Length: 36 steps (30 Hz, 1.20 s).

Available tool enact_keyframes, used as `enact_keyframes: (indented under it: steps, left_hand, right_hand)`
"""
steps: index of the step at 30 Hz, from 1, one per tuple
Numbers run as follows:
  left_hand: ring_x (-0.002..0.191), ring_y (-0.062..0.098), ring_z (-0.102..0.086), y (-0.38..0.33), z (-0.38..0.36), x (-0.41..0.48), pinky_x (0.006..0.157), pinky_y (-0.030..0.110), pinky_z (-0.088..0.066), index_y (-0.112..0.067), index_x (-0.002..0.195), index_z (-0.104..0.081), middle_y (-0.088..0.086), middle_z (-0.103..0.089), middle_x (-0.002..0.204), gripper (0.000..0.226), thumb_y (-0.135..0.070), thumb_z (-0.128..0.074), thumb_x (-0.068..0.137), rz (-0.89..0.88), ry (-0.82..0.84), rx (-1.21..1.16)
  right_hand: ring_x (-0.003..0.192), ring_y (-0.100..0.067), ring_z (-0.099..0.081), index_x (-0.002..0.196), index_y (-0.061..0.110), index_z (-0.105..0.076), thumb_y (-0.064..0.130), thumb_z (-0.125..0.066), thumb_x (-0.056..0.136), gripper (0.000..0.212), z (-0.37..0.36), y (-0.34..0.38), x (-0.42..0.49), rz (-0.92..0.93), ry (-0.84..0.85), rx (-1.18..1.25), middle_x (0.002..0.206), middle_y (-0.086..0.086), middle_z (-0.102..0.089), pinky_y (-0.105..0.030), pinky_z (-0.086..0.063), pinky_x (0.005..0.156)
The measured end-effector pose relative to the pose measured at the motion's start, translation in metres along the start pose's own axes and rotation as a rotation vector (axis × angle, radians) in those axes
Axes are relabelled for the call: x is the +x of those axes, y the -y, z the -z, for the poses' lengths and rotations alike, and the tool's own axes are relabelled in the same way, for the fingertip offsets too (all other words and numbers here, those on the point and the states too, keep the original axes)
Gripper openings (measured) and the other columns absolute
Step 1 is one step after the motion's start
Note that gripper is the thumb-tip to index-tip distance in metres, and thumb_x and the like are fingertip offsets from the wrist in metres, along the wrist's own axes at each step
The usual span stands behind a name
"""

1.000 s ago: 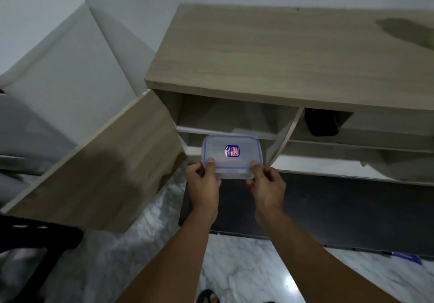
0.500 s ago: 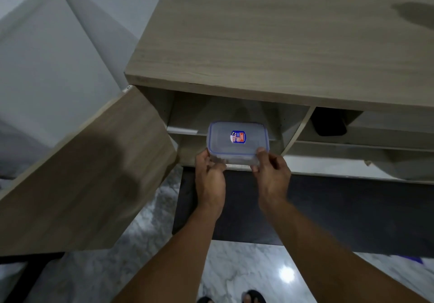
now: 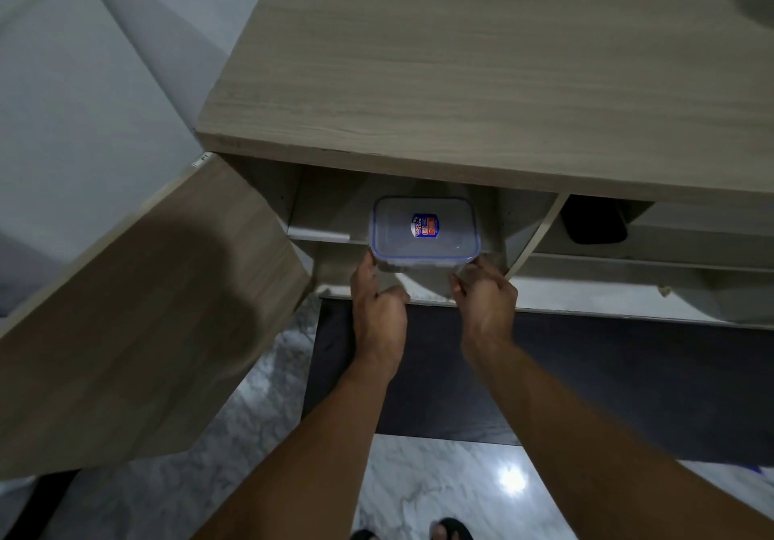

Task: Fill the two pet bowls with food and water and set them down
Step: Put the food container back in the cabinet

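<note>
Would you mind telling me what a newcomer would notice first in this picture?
A clear lidded box with a blue sticker stands out, held at its near corners by the left hand and right hand at the left compartment of the cabinet. The door hangs wide open at left, and a dark thing sits in the next compartment.
</note>
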<state>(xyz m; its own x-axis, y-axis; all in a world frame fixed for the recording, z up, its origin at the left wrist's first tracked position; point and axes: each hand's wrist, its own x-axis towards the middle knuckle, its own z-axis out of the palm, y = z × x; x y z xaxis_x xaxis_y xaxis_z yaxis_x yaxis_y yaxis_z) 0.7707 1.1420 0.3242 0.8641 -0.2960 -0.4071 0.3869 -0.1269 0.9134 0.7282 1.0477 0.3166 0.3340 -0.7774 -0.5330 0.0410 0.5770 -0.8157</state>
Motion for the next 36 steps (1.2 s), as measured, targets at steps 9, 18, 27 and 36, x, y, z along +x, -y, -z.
enact_keyframes:
  steps: [9,18,27,36]
  left_hand:
    - [0.124,0.005,-0.041,-0.002,-0.01,0.012,0.081,0.014,-0.038,-0.025,0.152,-0.029,-0.006,-0.037,0.151,0.081,0.013,-0.044,0.081,0.034,-0.01,-0.047]
    - [0.062,-0.034,-0.046,-0.005,-0.015,0.018,0.053,-0.006,-0.036,-0.028,0.155,-0.019,-0.014,-0.036,0.135,0.086,0.014,-0.04,0.083,0.009,0.069,-0.01]
    - [0.049,-0.033,-0.041,-0.012,-0.014,0.024,0.047,-0.005,-0.036,-0.029,0.156,-0.016,-0.016,-0.036,0.128,0.088,0.013,-0.041,0.083,0.028,0.087,0.051]
    - [0.046,-0.029,-0.042,-0.019,-0.016,0.027,0.046,-0.004,-0.034,-0.03,0.156,-0.015,-0.01,-0.041,0.124,0.089,0.012,-0.041,0.082,0.047,0.065,0.071]
  right_hand:
    - [0.105,-0.015,-0.06,0.115,0.018,-0.067,-0.016,-0.044,0.089,0.048,-0.003,-0.003,0.009,0.033,-0.008,-0.047,0.12,0.0,-0.063,-0.033,-0.047,0.105]
    - [0.123,-0.019,-0.054,0.134,0.016,-0.059,-0.019,-0.042,0.09,0.059,-0.004,-0.002,0.016,0.036,0.055,-0.173,0.145,-0.004,-0.052,-0.04,-0.037,0.116]
    - [0.129,-0.018,-0.052,0.138,0.011,-0.053,-0.019,-0.039,0.092,0.057,-0.008,0.006,0.019,0.031,0.049,-0.246,0.132,0.007,-0.051,-0.032,-0.037,0.115]
    - [0.13,-0.017,-0.051,0.139,0.013,-0.053,-0.014,-0.041,0.093,0.055,-0.011,0.009,0.02,0.03,0.049,-0.345,0.147,-0.001,-0.048,-0.031,-0.035,0.116]
